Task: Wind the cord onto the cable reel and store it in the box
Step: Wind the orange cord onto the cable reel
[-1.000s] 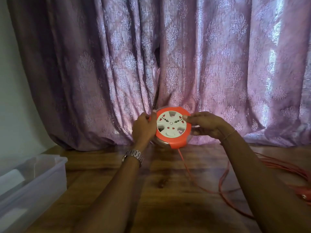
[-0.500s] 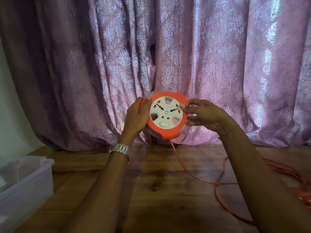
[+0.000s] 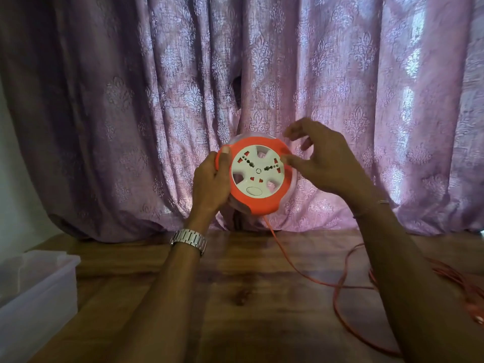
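An orange cable reel [image 3: 258, 205] with a white socket face is held up in front of the curtain, above the table. My left hand [image 3: 210, 183] grips its left rim, thumb on the orange edge. My right hand [image 3: 323, 159] is at the reel's right side with fingers spread; one fingertip touches the white face's edge. An orange cord [image 3: 293, 265] hangs from the reel's bottom and runs across the table to a loose pile [image 3: 463, 286] at the right. A clear plastic box [image 3: 39, 289] stands at the left edge.
A wooden table [image 3: 235, 323] lies below my arms. A purple patterned curtain [image 3: 131, 100] hangs close behind the reel. A plain wall shows at the far left. A metal watch is on my left wrist.
The reel has been lifted higher, off the table. My right hand has let go of the rim and spread its fingers. My view has shifted right, so the box sits further left.
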